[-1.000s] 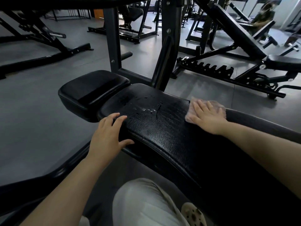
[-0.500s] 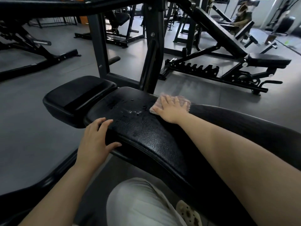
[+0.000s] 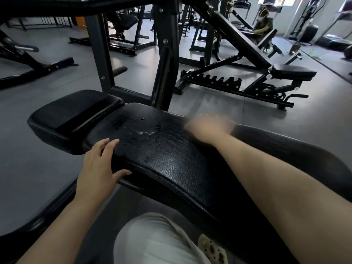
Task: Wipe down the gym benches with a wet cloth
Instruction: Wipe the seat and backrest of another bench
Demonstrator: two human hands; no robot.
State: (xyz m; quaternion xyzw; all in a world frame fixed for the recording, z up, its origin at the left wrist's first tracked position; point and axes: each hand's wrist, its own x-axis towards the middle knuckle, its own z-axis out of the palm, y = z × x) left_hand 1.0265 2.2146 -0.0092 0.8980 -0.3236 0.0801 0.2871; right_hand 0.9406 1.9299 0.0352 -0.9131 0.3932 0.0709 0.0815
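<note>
**Wiping the long black pad**

No writing is legible anywhere. The bench pad (image 3: 171, 164) is black, pebbled vinyl, long and gently curved, its long axis running from lower right up toward the smooth seat pad (image 3: 76, 115). Water beads (image 3: 144, 132) glisten near its far end. My left hand (image 3: 99, 168) rests spread open on the near edge. My right hand (image 3: 209, 128) is blurred flat on the pad; cloth and grip I cannot make out.

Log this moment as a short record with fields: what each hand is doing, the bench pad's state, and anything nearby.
left hand: open, resting on the near edge of the long bench pad
right hand: motion-blurred on the pad's far edge; cloth not discernible
pad surface: water droplets near its middle
seat pad: adjoins the long pad's left end
background: adjustable bench on the floor
</note>
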